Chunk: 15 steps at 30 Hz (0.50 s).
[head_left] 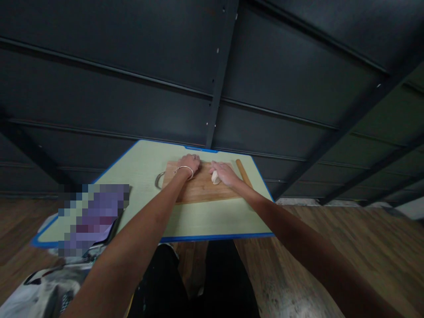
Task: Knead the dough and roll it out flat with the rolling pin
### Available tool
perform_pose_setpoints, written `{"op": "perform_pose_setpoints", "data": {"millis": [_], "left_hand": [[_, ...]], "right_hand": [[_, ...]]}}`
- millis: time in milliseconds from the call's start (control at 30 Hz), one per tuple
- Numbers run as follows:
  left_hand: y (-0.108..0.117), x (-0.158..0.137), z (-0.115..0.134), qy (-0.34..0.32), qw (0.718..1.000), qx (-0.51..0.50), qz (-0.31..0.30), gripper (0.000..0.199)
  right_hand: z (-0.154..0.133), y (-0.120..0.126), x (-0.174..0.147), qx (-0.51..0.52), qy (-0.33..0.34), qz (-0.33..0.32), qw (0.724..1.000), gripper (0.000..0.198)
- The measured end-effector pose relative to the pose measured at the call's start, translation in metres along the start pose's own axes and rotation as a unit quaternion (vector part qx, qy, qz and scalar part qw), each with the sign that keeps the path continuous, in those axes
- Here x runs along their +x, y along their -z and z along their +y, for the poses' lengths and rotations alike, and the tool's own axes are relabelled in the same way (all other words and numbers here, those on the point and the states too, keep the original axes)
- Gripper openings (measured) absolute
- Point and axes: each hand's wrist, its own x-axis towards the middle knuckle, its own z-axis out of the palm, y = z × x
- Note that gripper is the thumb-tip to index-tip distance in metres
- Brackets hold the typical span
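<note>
Head camera shows a pale lump (215,178), dough by its look, low over the right half of a wooden board (202,191). The right hand (225,172) is partly closed, fingers curled around it, probably to keep it from rolling. Beside it, the left hand (190,163) is loosely curled over the board's far left part; whether it grips anything I cannot tell. Perhaps for easy reach, a wooden rod (244,172) lies along the board's right end and a curved metal piece (159,180) stands just past its left. Beneath, the bench (212,221) carries the board lengthwise before the person, seemingly giving both arms room
</note>
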Motion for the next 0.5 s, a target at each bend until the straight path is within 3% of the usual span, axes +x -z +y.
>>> {"op": "perform_pose_setpoints", "data": {"millis": [100,167,233,500], "left_hand": [[0.004,-0.003,0.003,0.007,1.000,-0.002,-0.003,0.045],[0.005,-0.005,0.004,0.007,1.000,-0.006,0.003,0.046],[0.005,-0.006,0.004,0.010,1.000,-0.016,0.006,0.047],[0.001,-0.006,0.002,-0.003,1.000,-0.012,0.018,0.046]], "right_hand": [[-0.006,-0.015,0.001,0.043,-0.105,0.069,0.991,0.053],[-0.007,-0.025,0.006,0.037,-0.175,0.120,0.976,0.049],[-0.007,-0.031,0.010,0.011,-0.199,0.144,0.969,0.039],[-0.010,-0.017,-0.010,-0.097,-0.027,0.081,0.992,0.025]]}}
